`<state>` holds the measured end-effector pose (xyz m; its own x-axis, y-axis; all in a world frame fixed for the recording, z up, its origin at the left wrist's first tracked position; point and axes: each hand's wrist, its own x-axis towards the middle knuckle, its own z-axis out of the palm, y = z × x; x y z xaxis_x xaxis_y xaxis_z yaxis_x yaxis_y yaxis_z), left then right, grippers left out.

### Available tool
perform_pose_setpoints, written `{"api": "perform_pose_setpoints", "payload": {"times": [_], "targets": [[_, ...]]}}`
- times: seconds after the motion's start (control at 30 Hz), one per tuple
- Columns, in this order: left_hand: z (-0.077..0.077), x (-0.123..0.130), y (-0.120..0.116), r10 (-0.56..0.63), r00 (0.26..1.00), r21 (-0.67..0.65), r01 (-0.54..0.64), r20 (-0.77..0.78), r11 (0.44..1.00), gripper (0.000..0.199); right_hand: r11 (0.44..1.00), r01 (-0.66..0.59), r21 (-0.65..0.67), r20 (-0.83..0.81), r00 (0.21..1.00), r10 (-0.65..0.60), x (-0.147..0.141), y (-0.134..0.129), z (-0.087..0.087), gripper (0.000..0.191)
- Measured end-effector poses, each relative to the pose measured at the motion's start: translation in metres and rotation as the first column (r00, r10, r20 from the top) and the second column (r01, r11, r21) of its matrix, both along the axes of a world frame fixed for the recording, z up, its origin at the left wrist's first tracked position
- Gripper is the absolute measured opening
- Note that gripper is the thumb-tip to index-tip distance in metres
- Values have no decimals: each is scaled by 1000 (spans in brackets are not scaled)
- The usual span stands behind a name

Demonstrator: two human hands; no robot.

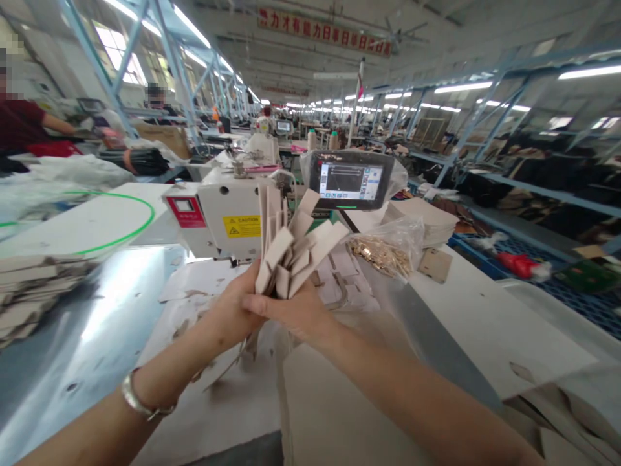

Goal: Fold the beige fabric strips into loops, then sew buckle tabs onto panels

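My left hand (233, 310) and my right hand (295, 315) meet at the middle of the view, both gripping a fanned bundle of beige strips (291, 249) of leather or card. The strips stick up above my fingers, and their lower parts are hidden in my grip. Some thin strips hang below my hands. A metal bracelet (138, 395) circles my left wrist. Just beyond the bundle stands a white industrial sewing machine (218, 213), apart from my hands.
A touchscreen control panel (350, 179) stands behind the bundle. Right of it lie a plastic bag of small brass parts (383, 254) and a stack of beige pieces (427, 220). More stacked pieces (33, 291) lie at left, and a co-worker (19, 123) works beyond them.
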<state>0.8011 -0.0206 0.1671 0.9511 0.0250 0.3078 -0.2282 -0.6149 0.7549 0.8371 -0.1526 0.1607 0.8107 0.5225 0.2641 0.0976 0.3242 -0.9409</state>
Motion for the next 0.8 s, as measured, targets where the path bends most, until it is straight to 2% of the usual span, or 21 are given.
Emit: {"api": "perform_pose_setpoints", "payload": {"times": [0.13, 0.23, 0.3, 0.4, 0.5, 0.6, 0.7, 0.8], "targets": [[-4, 4, -9, 0, 997, 109, 8, -71, 994, 54, 973, 191, 128, -217, 963, -160, 3, 11, -8, 27], [-8, 1, -11, 74, 979, 207, -34, -191, 978, 56, 953, 235, 189, -370, 916, -152, 11, 9, -3, 25], [-14, -2, -9, 94, 969, 215, -43, -229, 976, 54, 945, 255, 206, -477, 869, -131, 19, 4, 3, 27], [-28, -7, -3, 51, 961, 199, 4, -271, 980, 37, 919, 299, 256, -589, 802, -98, 31, -4, 11, 25], [-44, -11, 6, 0, 953, 191, 61, -303, 980, 26, 895, 334, 295, -612, 786, -92, 45, -17, 15, 20], [-53, -16, 19, -8, 951, 196, 72, -309, 978, 31, 876, 381, 294, -577, 802, -155, 63, -36, 17, 16], [-52, -21, 32, 45, 956, 192, 12, -290, 981, 40, 867, 419, 270, -504, 829, -244, 79, -55, 16, 18], [-41, -21, 38, 144, 959, 177, -101, -244, 979, 45, 870, 425, 249, -488, 831, -267, 84, -64, 11, 20]]}}
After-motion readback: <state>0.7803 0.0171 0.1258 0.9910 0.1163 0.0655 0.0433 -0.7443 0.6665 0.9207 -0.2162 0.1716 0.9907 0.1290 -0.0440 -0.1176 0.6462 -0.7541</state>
